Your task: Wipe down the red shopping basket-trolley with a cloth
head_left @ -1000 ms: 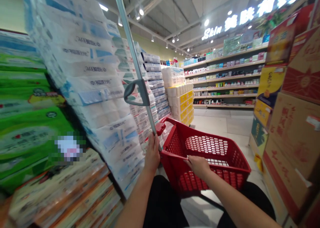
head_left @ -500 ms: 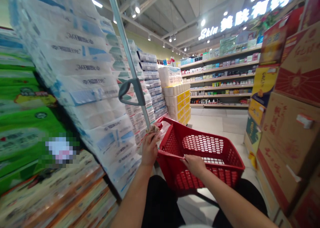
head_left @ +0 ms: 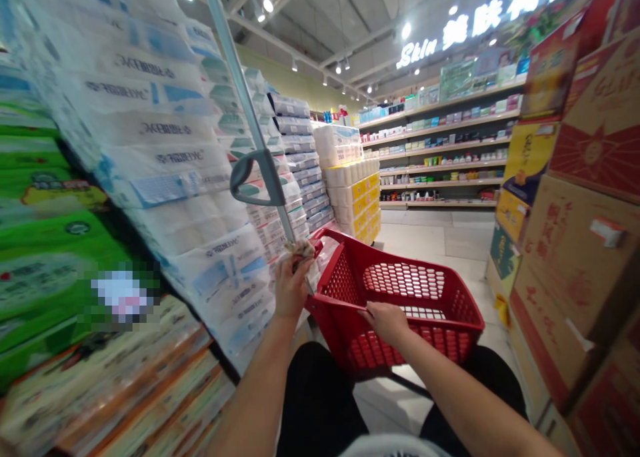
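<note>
A red plastic shopping basket (head_left: 445, 327) on wheels stands on the floor in front of me, with nothing visible inside it. Its long grey pull handle (head_left: 240, 97) rises up and to the left, with a loop grip (head_left: 253, 177) partway along. My left hand (head_left: 290, 283) is closed round the base of that handle, with a crumpled pale cloth (head_left: 300, 249) bunched at its fingers. My right hand (head_left: 385, 322) grips the near rim of the basket.
Tall stacks of white tissue packs (head_left: 165, 157) and green packs (head_left: 50, 243) crowd the left. Cardboard boxes (head_left: 580, 243) are stacked at the right. A tiled aisle (head_left: 435, 237) runs ahead to shelves of bottles (head_left: 440, 150). More paper rolls (head_left: 350, 190) stand beyond.
My left hand has slid up the handle's base and a crumpled cloth now shows at its fingers. The view has shifted slightly down and right. My right hand stays on the rim.
</note>
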Demonstrator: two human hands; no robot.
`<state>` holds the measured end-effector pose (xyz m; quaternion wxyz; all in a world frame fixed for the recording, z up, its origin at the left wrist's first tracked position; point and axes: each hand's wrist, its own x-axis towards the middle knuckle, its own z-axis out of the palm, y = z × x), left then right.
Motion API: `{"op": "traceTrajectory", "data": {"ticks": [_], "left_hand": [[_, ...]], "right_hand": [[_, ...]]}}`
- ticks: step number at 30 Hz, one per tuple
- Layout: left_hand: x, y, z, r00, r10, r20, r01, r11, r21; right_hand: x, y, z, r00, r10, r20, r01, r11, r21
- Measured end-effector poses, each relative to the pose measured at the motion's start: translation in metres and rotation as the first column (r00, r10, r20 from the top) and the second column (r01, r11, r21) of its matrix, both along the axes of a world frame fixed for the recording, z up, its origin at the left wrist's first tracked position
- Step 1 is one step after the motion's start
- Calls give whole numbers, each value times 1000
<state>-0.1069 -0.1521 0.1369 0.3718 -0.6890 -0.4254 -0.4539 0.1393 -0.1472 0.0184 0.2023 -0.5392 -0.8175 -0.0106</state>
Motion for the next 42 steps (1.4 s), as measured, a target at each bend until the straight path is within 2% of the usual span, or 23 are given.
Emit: {"op": "traceTrajectory", "data": {"ticks": [2,4,6,8,10,12,14,16,18,21,24,26,30,32,35,38,42], "left_hand": [[-2,3,20,998,2,55,-5,999,50],[-2,5,25,996,-5,85,0,998,59],[0,2,11,995,-26,95,23,999,24],[2,-4,-14,998,-36,56,38,999,-38],[2,-8,-32,999,-35,25,38,992,-121],[-1,-9,-32,999,-37,23,41,988,-150],[-6,-6,-17,999,-21,42,27,992,-124],[-11,-4,-1,997,-2,76,8,997,-80],[-14,-3,2,995,7,96,1,996,-89],[-14,-7,-18,997,-25,67,38,980,-196],[-12,-10,-37,996,-51,79,70,966,-250],[-12,-8,-31,989,-60,132,90,968,-235],[-9,-5,5,968,-83,238,108,990,-93],[-5,-6,15,966,-98,241,114,992,-51],[3,-11,11,974,-97,204,110,993,-50],[5,-17,4,986,-94,141,111,986,-120],[-2,-18,13,986,-116,118,136,975,-174]], "right_hand": [[1,1,-2,1000,-6,5,6,1000,1],[2,1,-3,1000,-11,9,11,1000,-3],[1,-1,-1,1000,-22,11,22,1000,-21],[-4,-4,5,1000,-20,9,20,999,-42],[-17,-8,14,999,37,-9,-38,999,-27],[-36,-13,24,988,148,-39,-147,989,31],[-56,-16,30,972,224,-68,-219,973,71],[-72,-18,29,977,202,-69,-197,978,69],[-80,-17,24,985,167,-37,-165,984,62],[-77,-15,16,984,176,24,-177,982,65],[-71,-12,15,983,178,47,-182,980,84],[-69,-10,15,986,160,51,-165,979,118],[-66,-8,6,987,148,61,-158,963,220],[-62,-8,-1,983,167,69,-180,948,261],[-55,-5,-6,972,218,92,-236,930,283],[-50,0,-5,961,251,118,-275,922,274],[-52,4,-2,969,221,112,-244,933,264]]}}
